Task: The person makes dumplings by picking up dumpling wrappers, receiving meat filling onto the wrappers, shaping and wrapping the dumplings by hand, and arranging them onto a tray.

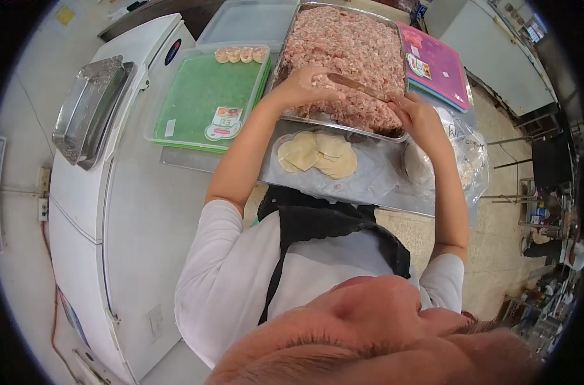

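My left hand (303,88) is cupped over the near left part of the meat tray. Its fingers curl around a small pinkish thing that looks like a dumpling wrapper with meat, mostly hidden. My right hand (415,114) grips the end of a flat brown wooden spatula (356,85), whose blade points left toward my left hand. Below both hands, ground meat (343,38) fills a deep metal tray (400,136); a hollow is scooped out at its near side. Round pale dumpling wrappers (333,165) lie in overlapping stacks on plastic sheeting in front of the tray.
Left of the meat, a clear container (152,131) with a green base holds several dumplings (242,54) along its far edge. Pink and blue lids or boards (436,67) lie to the right. Plastic-wrapped bundles (462,151) sit near my right forearm. A white freezer (138,212) stands left.
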`<state>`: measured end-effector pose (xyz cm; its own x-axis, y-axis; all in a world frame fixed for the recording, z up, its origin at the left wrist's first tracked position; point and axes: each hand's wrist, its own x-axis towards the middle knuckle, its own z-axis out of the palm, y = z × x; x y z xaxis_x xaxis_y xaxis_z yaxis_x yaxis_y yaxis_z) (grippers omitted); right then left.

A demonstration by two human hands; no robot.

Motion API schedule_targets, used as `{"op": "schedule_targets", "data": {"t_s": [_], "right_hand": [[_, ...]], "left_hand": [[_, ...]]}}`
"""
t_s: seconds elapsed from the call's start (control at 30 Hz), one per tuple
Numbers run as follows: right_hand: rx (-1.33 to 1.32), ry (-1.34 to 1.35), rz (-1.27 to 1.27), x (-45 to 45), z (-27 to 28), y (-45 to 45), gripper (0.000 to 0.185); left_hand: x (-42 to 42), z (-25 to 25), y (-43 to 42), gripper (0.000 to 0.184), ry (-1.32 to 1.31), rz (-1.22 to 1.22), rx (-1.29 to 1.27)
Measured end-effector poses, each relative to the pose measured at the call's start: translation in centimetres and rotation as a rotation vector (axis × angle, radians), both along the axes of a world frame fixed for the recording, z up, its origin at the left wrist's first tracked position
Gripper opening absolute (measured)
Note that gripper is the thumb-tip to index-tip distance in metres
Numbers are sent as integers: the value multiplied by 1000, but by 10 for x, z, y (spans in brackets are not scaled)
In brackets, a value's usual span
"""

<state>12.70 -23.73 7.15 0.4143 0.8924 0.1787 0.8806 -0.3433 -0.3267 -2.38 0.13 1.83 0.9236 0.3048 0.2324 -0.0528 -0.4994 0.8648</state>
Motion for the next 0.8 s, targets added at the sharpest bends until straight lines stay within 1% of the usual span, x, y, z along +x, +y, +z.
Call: {"op": "schedule_targets", "data": {"t_s": [0.07, 0.1, 0.13, 0.17, 0.23, 0.27, 0.37, 0.47, 0.57, 0.6, 0.67, 0.7, 0.73, 0.77, 0.8], "right_hand": [[102, -31, 44, -15, -9, 1, 27], [152, -40, 62, -17, -23, 1, 27], [190, -50, 74, -5, -50, 7, 27], [109, -60, 32, 6, -58, 0, 27], [-49, -95, -41, 22, -48, -7, 28], [-92, -66, -87, 24, -44, -15, 28], [63, 101, -129, 16, -23, -32, 28], [273, 323, 142, -5, -24, -33, 27], [154, 362, 191, -7, -36, -17, 26], [161, 216, 221, 4, -30, -18, 25], [122, -17, 73, -17, -2, -19, 25], [106, -134, 2, -28, 6, -19, 25], [189, -179, 66, -32, -4, -16, 26], [173, -181, 61, -29, -7, -14, 25], [158, -184, 55, -24, -5, -11, 25]], "left_hand": [[8, -8, 9, 43, 36, -54, -113], [10, -5, 11, 52, 81, -60, -85], [12, -2, 12, 61, 130, -71, -58], [12, 1, 12, 70, 183, -87, -28], [2, 4, 5, 66, 165, -26, -142], [-2, 7, 4, 64, 160, 0, -194], [-2, 11, 5, 52, -122, -124, 61], [2, 25, -7, 35, -237, -216, 208], [7, 26, -5, 34, -23, -289, 228], [8, 22, -3, 35, -28, -257, 243], [9, 10, 2, 37, -34, -183, 275], [8, 7, 5, 37, -9, -178, 206], [8, 3, 9, 37, 17, -175, 137], [7, 0, 11, 38, 45, -175, 69], [4, 4, 11, 39, 46, -167, 93]]}}
